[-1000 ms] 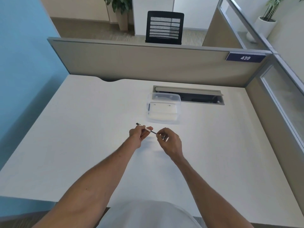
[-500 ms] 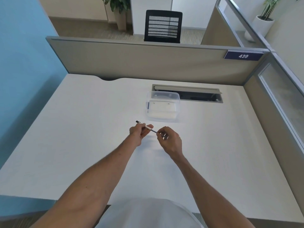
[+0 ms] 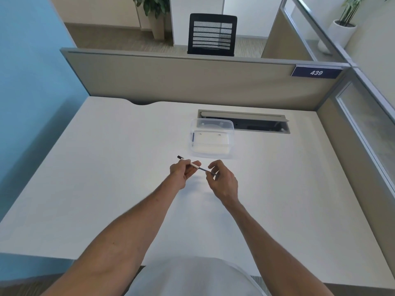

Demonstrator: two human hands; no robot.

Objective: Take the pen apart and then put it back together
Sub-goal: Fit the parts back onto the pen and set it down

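I hold a slim pen [image 3: 196, 166] above the middle of the white desk [image 3: 106, 167]. It has a white barrel, a black end sticking out to the upper left, and a dark grey front section. My left hand [image 3: 183, 170] is closed around the white barrel. My right hand [image 3: 223, 181] pinches the dark front section between thumb and fingertips. The pen's tip is hidden inside my right fingers. The two hands sit a short gap apart.
A clear plastic box [image 3: 211, 138] stands just beyond my hands. Behind it is an open cable slot [image 3: 263, 123] in the desk. A beige partition [image 3: 192, 80] with a sign reading 439 closes the back, and a blue wall [image 3: 32, 82] the left.
My right hand has shifted slightly right, so more of the dark front section shows between the hands. The left hand keeps its hold on the barrel.
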